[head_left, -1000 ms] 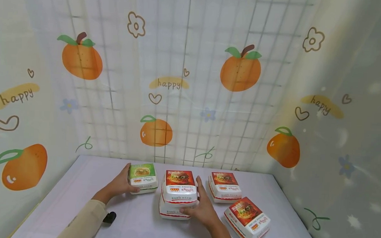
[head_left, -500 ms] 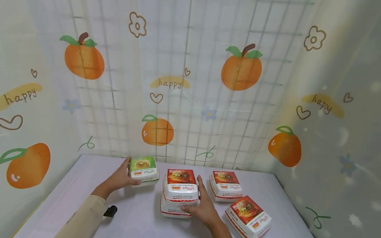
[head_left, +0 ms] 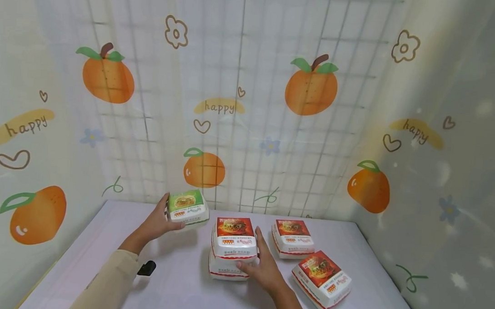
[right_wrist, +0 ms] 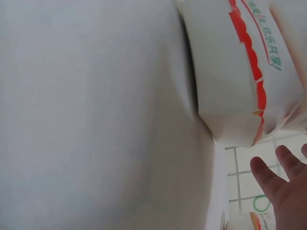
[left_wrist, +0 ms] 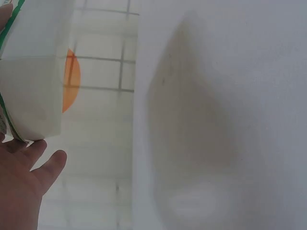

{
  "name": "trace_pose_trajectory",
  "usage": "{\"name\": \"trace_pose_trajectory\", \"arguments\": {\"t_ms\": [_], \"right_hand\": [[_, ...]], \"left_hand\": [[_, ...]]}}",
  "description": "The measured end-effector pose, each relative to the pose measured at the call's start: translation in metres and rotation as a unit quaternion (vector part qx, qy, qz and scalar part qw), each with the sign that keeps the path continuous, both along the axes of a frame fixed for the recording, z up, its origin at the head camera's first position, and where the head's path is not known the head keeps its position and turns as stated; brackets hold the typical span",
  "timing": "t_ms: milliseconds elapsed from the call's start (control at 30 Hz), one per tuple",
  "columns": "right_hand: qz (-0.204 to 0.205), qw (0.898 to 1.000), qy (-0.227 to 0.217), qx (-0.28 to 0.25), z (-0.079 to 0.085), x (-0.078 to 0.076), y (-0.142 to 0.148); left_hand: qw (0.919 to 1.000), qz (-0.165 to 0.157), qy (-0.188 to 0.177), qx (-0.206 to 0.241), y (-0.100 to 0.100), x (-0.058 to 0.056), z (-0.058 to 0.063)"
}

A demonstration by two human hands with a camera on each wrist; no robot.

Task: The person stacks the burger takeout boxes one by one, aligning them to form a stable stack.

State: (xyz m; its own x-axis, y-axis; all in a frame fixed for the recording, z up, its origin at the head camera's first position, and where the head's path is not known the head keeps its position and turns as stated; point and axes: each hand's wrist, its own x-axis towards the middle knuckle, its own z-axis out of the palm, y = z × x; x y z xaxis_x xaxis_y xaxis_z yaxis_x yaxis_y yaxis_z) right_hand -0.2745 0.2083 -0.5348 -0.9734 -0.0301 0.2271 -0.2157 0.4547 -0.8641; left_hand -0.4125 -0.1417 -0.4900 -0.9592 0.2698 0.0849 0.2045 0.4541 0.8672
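Green-topped box [head_left: 188,209] is hanging above the desk [head_left: 181,288], clamped in your left hand [head_left: 157,222]. Toward four o'clock, your right hand [head_left: 264,268] is touching stacked red-topped boxes [head_left: 234,246], fingers straight.

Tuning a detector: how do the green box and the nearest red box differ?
Colour: the green box has a green top panel and trim; the nearest red box's are red.
Support: the green box is held above the table by the left grip; the nearest red box sits unheld on it.
Both: white cartons, food picture on top.
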Motion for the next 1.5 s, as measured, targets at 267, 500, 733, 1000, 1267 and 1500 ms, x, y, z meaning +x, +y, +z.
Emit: {"name": "trace_pose_trajectory", "arguments": {"t_ms": [267,500,733,1000,1267,1500], "right_hand": [[0.006,1.0,0.022,0.014,0.003,0.005,0.002],[0.005,1.0,0.012,0.025,0.002,0.011,-0.001],[0.009,1.0,0.025,0.016,0.004,0.013,0.001],[0.011,0.999,0.034,0.027,0.007,0.012,0.005],[0.016,0.999,0.028,0.039,0.01,0.006,0.005],[0.029,0.998,0.043,0.036,0.018,0.003,0.006]], "left_hand": [[0.9998,-0.004,0.011,0.018,0.003,0.008,0.012],[0.9994,-0.011,0.012,0.03,0.003,0.013,0.014],[0.9973,-0.031,0.049,0.045,0.011,0.018,0.023],[0.9937,-0.053,0.081,0.057,0.018,0.028,0.038],[0.9942,-0.07,0.055,0.059,0.022,0.035,0.051],[0.9874,-0.112,0.056,0.097,0.036,0.037,0.063]]}}
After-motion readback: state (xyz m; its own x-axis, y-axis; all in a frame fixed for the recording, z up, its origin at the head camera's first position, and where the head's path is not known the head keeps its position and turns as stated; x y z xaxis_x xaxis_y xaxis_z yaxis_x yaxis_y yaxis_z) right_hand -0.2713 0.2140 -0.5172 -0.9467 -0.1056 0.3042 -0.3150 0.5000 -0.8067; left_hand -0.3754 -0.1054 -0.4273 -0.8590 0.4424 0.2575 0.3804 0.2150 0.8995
